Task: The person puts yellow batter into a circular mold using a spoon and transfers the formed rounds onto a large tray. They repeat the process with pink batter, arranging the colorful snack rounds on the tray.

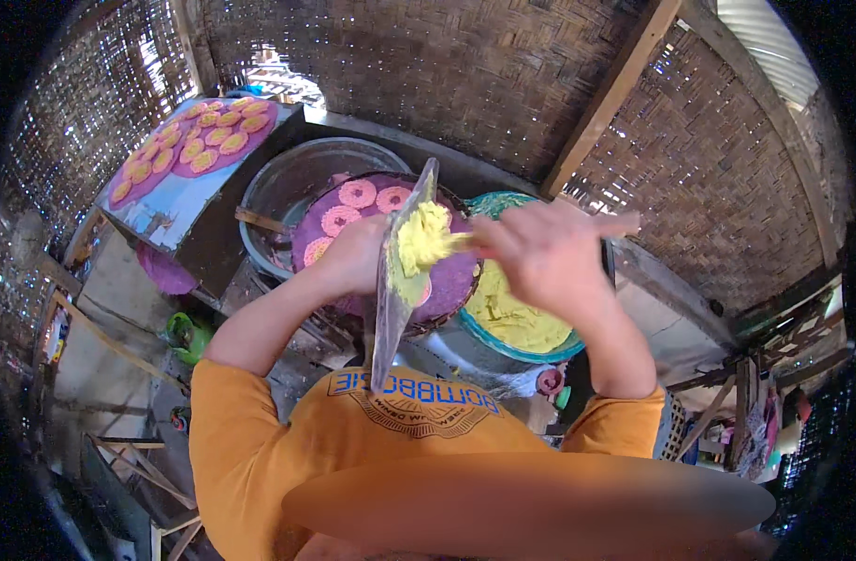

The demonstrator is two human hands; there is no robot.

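Note:
My left hand (355, 257) is closed on a flat greyish board (391, 309), tilted on edge in front of my chest. A lump of soft yellow dough (422, 234) sticks to the board's right face. My right hand (545, 251), smeared by motion, grips a wooden-handled tool (619, 224) whose other end meets the lump; the exact kind of that end is hidden by dough. Below the board lies a round tray lined with purple cloth (451, 280), bearing several pink ring-shaped dough pieces (358, 194). Under my right hand stands a teal tub (578, 348) of yellow dough (517, 318).
Behind the tray stands a large dark basin (260, 187) with a wooden stick (261, 221) in it. On a table at the far left, purple cloth (171, 173) carries several yellow-and-pink rounds. Woven walls (447, 75) and a wooden post (610, 93) bound the back. A green container (185, 337) sits lower left.

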